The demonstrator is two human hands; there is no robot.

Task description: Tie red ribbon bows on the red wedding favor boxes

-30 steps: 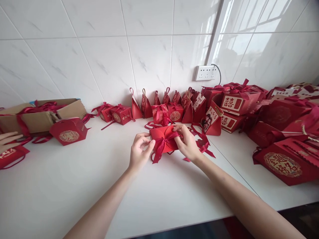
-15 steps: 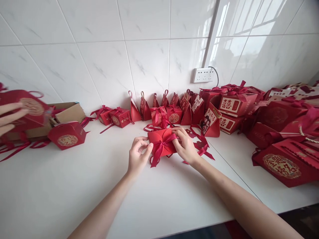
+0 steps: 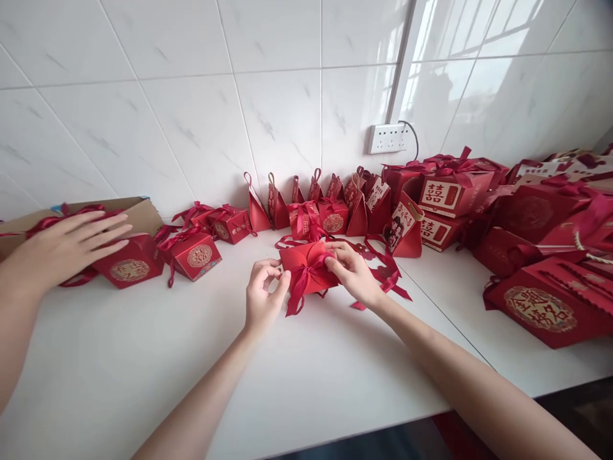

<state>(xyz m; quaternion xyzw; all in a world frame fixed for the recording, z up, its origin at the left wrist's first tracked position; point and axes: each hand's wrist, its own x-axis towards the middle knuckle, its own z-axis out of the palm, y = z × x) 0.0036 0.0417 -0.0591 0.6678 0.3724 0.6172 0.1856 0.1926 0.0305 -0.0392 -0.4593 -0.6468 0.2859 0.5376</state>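
Note:
A small red gift box with overlapping curved flaps is held just above the table, a dark red ribbon tied across its top. My left hand grips the box's left edge, thumb in front and fingers curled. My right hand pinches the ribbon at the right side of the box, its fingers against the box's corner. The ribbon's tails hang over the near side. Behind the box and to its right, loose ribbon pieces lie on the table.
Another person's hand reaches in from the left over red boxes and an open cardboard carton. Several red boxes and upright pouches line the tiled wall. Stacked boxes and large red boxes stand right. A power strip is on the wall.
The other person's hand has moved right and let go of a red box, which now stands on the table at the left. My hands keep nearly the same hold on the box and ribbon.

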